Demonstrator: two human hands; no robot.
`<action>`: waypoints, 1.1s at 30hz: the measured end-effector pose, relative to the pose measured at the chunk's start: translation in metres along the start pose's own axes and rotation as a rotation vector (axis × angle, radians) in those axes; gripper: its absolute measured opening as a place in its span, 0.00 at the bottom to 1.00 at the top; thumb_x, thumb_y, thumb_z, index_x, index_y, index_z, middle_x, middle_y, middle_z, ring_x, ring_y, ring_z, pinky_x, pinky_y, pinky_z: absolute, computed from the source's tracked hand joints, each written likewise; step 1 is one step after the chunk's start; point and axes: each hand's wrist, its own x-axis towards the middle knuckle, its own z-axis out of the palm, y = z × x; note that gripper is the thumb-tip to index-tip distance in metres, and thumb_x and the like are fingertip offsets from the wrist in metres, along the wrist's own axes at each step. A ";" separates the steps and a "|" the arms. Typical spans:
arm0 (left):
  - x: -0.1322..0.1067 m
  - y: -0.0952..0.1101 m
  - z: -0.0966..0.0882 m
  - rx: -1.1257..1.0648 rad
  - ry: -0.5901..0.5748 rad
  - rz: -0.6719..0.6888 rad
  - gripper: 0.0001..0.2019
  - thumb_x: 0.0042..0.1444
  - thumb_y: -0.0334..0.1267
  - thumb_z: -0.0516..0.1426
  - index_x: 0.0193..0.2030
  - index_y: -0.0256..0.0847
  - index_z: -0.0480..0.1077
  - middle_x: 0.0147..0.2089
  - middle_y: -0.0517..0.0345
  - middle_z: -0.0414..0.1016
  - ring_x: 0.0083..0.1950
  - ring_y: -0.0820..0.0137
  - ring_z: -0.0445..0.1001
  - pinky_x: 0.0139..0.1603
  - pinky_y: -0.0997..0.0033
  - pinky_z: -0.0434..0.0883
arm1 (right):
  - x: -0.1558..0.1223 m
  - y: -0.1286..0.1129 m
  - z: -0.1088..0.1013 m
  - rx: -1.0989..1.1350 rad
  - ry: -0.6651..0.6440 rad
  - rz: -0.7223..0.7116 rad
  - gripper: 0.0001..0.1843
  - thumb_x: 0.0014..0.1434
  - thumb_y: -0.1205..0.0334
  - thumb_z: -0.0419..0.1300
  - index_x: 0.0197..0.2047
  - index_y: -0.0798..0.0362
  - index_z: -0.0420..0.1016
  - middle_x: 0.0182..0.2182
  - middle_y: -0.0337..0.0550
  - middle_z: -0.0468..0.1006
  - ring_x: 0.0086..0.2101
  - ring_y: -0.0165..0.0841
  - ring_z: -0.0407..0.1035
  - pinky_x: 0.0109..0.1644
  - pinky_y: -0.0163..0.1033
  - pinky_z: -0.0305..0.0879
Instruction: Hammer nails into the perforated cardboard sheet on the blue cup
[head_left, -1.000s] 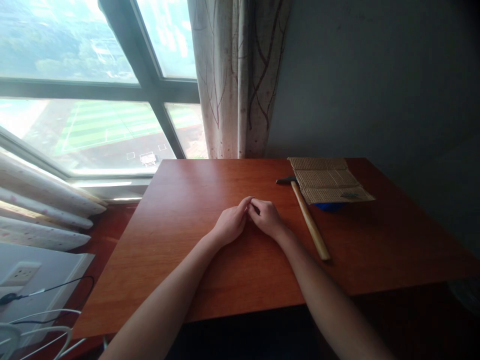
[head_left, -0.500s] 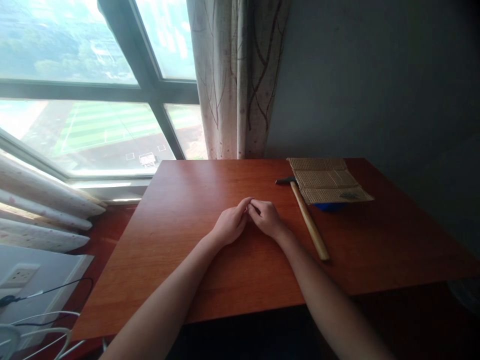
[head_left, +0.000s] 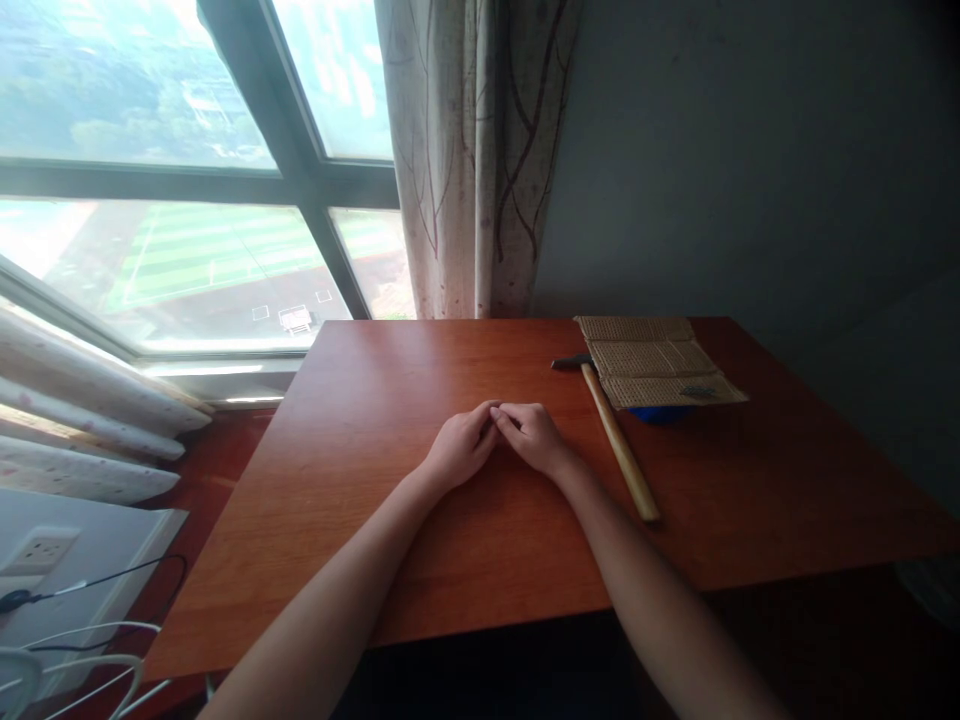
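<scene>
My left hand (head_left: 460,446) and my right hand (head_left: 531,438) rest together on the middle of the table, fingers curled and fingertips touching. The right thumb lies against the left fingers. The palms are turned away, so anything inside them is hidden. To the right of my right hand lies a hammer (head_left: 619,445) with a pale wooden handle pointing toward me and a dark metal head. Its head touches or lies just beside the edge of a piece of corrugated cardboard (head_left: 637,355). A small heap of thin dark metal pieces (head_left: 699,391), possibly nails, sits on the cardboard's near right corner.
Something blue (head_left: 658,413) sticks out from beneath the cardboard. The reddish-brown wooden table (head_left: 315,560) stands by a window (head_left: 225,260) with curtains (head_left: 457,160). A wall (head_left: 712,160) rises behind it. Cables (head_left: 97,640) and a wall socket (head_left: 43,552) are at lower left.
My fingers have shifted slightly where they meet; the left fingertips have dropped a little and the hands press closer. The hammer and cardboard have stayed put.
</scene>
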 end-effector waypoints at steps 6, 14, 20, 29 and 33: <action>0.001 -0.001 0.001 0.017 0.012 -0.017 0.09 0.66 0.36 0.48 0.44 0.39 0.68 0.37 0.51 0.79 0.35 0.65 0.77 0.36 0.71 0.66 | 0.000 0.001 0.000 -0.090 0.021 -0.007 0.23 0.70 0.54 0.49 0.24 0.51 0.65 0.22 0.40 0.73 0.25 0.30 0.64 0.32 0.36 0.55; 0.001 -0.002 0.001 0.011 0.008 -0.019 0.09 0.66 0.37 0.48 0.42 0.39 0.67 0.35 0.52 0.78 0.33 0.66 0.75 0.34 0.71 0.65 | 0.000 0.002 0.001 -0.064 0.047 -0.021 0.23 0.69 0.52 0.51 0.24 0.52 0.68 0.22 0.39 0.73 0.24 0.29 0.64 0.32 0.35 0.55; 0.001 -0.003 0.001 0.010 0.013 -0.024 0.08 0.65 0.36 0.48 0.38 0.40 0.67 0.33 0.53 0.77 0.32 0.67 0.73 0.33 0.72 0.63 | 0.000 0.002 0.002 -0.051 0.073 -0.023 0.23 0.69 0.51 0.51 0.24 0.53 0.71 0.22 0.39 0.74 0.24 0.29 0.64 0.32 0.35 0.55; 0.001 -0.004 0.001 -0.017 0.006 -0.028 0.08 0.65 0.36 0.49 0.40 0.39 0.68 0.35 0.52 0.78 0.34 0.67 0.76 0.36 0.71 0.66 | -0.001 0.001 0.001 -0.012 0.091 -0.024 0.21 0.68 0.51 0.54 0.27 0.52 0.76 0.26 0.41 0.79 0.27 0.31 0.71 0.35 0.35 0.60; 0.001 -0.003 0.000 -0.031 0.003 -0.028 0.08 0.66 0.36 0.48 0.41 0.39 0.68 0.35 0.52 0.78 0.35 0.67 0.76 0.37 0.71 0.66 | -0.001 0.001 0.001 -0.004 0.092 -0.019 0.20 0.67 0.50 0.55 0.29 0.51 0.78 0.28 0.41 0.81 0.29 0.32 0.73 0.36 0.35 0.62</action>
